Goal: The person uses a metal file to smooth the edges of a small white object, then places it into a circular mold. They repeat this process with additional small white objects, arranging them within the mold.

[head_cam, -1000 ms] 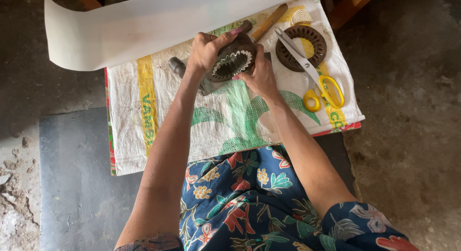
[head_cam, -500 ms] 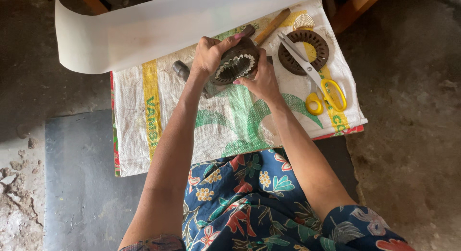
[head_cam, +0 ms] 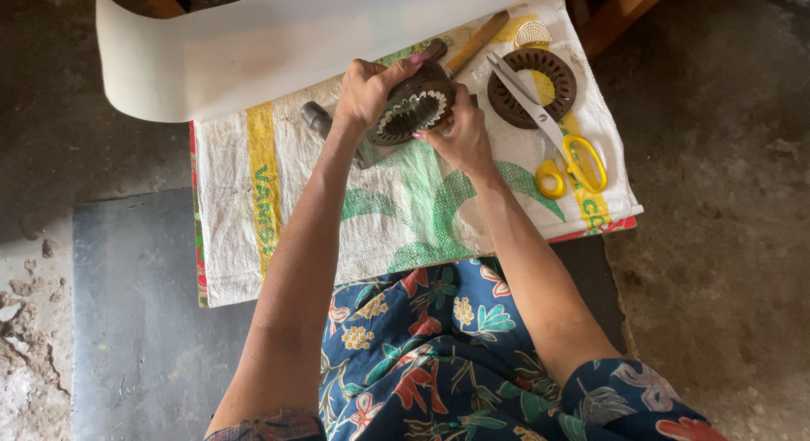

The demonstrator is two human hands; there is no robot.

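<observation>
Unmoved, both hands (head_cam: pixel 413 112) still grip the toothed ring (head_cam: pixel 411 112); scissors (head_cam: pixel 548 133) and second ring (head_cam: pixel 533 86) lie beside.

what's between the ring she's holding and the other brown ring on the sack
In the head view, the wooden-handled tool and the blade tips of the yellow-handled scissors lie between the held ring and the second ring.

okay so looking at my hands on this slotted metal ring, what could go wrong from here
The dark slotted ring has toothed inner edges; the right hand fingertips sit at its rim and could get nicked. The left hand steadies it from one side only, so its grip might slip and drop the ring onto the woven sack. The yellow-handled scissors lie close by, blades toward the hands, so a stray reach might catch them.
</observation>
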